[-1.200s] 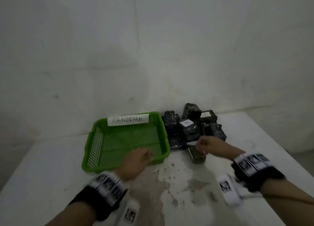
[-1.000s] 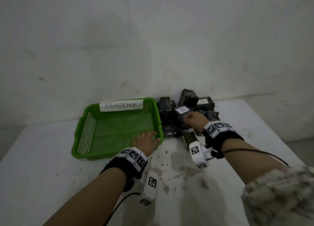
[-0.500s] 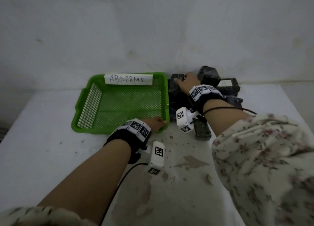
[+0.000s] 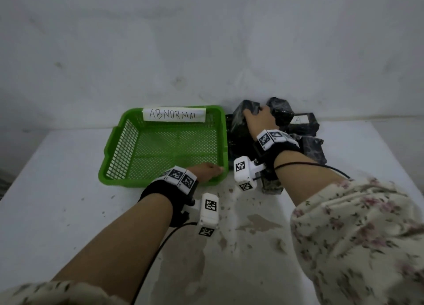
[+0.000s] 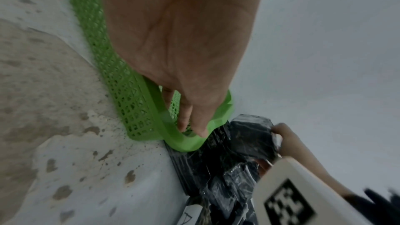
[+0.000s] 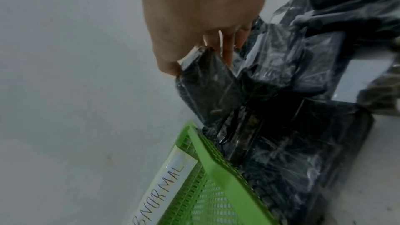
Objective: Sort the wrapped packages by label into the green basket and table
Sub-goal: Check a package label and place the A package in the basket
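The green mesh basket (image 4: 110, 148) with its "ABNORMAL" label (image 4: 173, 114) stands on the white table, nothing inside it. Right of it lies a pile of black wrapped packages (image 4: 312, 148); one shows a white "A" label (image 4: 297, 119). My right hand (image 4: 257, 117) reaches to the back of the pile and grips the rear-left package (image 4: 244, 113), thumb on one side, fingers on the other (image 6: 199, 57). That package (image 6: 207, 88) leans beside the basket's far corner (image 6: 218, 158). My left hand (image 4: 206, 170) rests on the basket's near right corner, fingers straight and dipping inside the rim (image 5: 184, 122).
A pale wall rises right behind the basket and the pile. The table (image 4: 57, 201) has brown patches of peeled paint (image 4: 257, 222) in front of me. One more package (image 4: 271, 186) lies under my right wrist. A black cable (image 4: 160, 247) trails from my left wrist.
My right hand moved from the front of the pile to its back and took hold of the rear-left package. My left hand slid onto the basket's near right corner. The view came closer.
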A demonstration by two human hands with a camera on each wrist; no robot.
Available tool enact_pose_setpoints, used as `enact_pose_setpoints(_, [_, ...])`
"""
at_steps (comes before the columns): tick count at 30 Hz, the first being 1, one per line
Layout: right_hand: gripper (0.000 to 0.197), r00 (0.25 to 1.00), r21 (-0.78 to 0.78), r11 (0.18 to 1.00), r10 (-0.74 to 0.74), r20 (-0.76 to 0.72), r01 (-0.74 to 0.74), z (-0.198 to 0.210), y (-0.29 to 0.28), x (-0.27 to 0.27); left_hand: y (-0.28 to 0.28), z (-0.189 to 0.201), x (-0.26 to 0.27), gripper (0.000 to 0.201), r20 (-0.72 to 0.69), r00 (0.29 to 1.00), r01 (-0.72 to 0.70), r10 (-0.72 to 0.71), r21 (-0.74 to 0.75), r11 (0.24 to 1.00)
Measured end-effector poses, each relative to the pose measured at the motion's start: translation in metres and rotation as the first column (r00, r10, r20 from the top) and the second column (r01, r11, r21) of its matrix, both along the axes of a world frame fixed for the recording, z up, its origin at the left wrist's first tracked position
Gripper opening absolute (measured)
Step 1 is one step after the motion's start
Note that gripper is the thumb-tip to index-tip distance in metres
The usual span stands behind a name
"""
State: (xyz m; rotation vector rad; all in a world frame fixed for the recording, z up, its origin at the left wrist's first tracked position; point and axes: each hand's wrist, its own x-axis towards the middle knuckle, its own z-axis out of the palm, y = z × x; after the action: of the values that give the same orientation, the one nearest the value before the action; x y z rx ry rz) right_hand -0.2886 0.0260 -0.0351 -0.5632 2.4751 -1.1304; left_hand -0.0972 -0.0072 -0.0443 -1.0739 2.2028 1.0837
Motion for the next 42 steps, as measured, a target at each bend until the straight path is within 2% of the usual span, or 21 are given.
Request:
enact_pose_setpoints(3, [0.055,0.990,-0.267,0.962,-0.026,0.139,0.062,0.007,0.017,0.004,-0.001,0.002,0.005,0.050,-0.144,0.981,-0.121,0.126,0.048,0.992])
enact_pose_setpoints(5, [0.049,0.981,-0.382,0.921,0.004,0.195,0.072,0.011,0.025,0.013,-0.003,0.009,0.005,0.048,-0.270,0.930,-0.230,0.250,0.104,0.968])
enact_pose_setpoints(9, [0.007,0.907,-0.523,0.851,0.187,0.376,0.041,0.022,0.035,0.039,-0.010,0.037,0.004,0.050,-0.484,0.736,-0.392,0.474,0.266,0.881])
enact_pose_setpoints(13, [0.019,0.797,-0.563,0.827,0.336,0.502,0.006,0.031,0.038,0.079,-0.020,0.057,0.009,0.046,-0.564,0.509,-0.374,0.651,0.536,0.757])
enact_pose_setpoints(16, [0.016,0.728,-0.567,0.823,0.403,0.555,-0.023,0.036,0.035,0.103,-0.027,0.063,0.022,0.035,-0.613,0.418,-0.383,0.670,0.550,0.742])
enact_pose_setpoints(18, [0.019,0.684,-0.567,0.822,0.440,0.582,-0.047,0.045,0.034,0.121,-0.031,0.064,0.033,0.034,-0.646,0.406,-0.380,0.647,0.524,0.762])
enact_pose_setpoints(21, [0.037,0.662,-0.572,0.816,0.473,0.581,-0.080,0.052,0.027,0.140,-0.037,0.068,0.049,0.037,-0.688,0.424,-0.335,0.589,0.485,0.808])
enact_pose_setpoints(24, [0.050,0.727,-0.553,0.831,0.414,0.547,-0.057,0.056,0.017,0.156,-0.042,0.074,0.060,0.037,-0.700,0.433,-0.304,0.568,0.479,0.823])
enact_pose_setpoints(29, [0.043,0.822,-0.544,0.836,0.364,0.438,-0.080,0.061,0.006,0.169,-0.050,0.080,0.075,0.037,-0.700,0.447,-0.286,0.557,0.479,0.830])
enact_pose_setpoints(31, [0.045,0.824,-0.540,0.838,0.362,0.436,-0.083,0.062,0.004,0.171,-0.052,0.080,0.077,0.039,-0.728,0.420,-0.275,0.542,0.468,0.840])
enact_pose_setpoints(35, [0.049,0.752,-0.562,0.822,0.430,0.501,-0.095,0.065,0.004,0.173,-0.053,0.079,0.079,0.039,-0.736,0.325,-0.284,0.594,0.523,0.804])
enact_pose_setpoints(37, [0.044,0.749,-0.566,0.818,0.435,0.499,-0.098,0.067,0.005,0.172,-0.052,0.081,0.079,0.038,-0.706,0.328,-0.276,0.628,0.564,0.778])
enact_pose_setpoints(40, [0.039,0.810,-0.560,0.822,0.395,0.434,-0.101,0.067,0.006,0.169,-0.048,0.082,0.080,0.037,-0.671,0.369,-0.265,0.643,0.588,0.764])
enact_pose_setpoints(42, [0.041,0.818,-0.560,0.824,0.381,0.431,-0.089,0.067,0.006,0.169,-0.047,0.081,0.080,0.039,-0.685,0.356,-0.268,0.636,0.577,0.772])
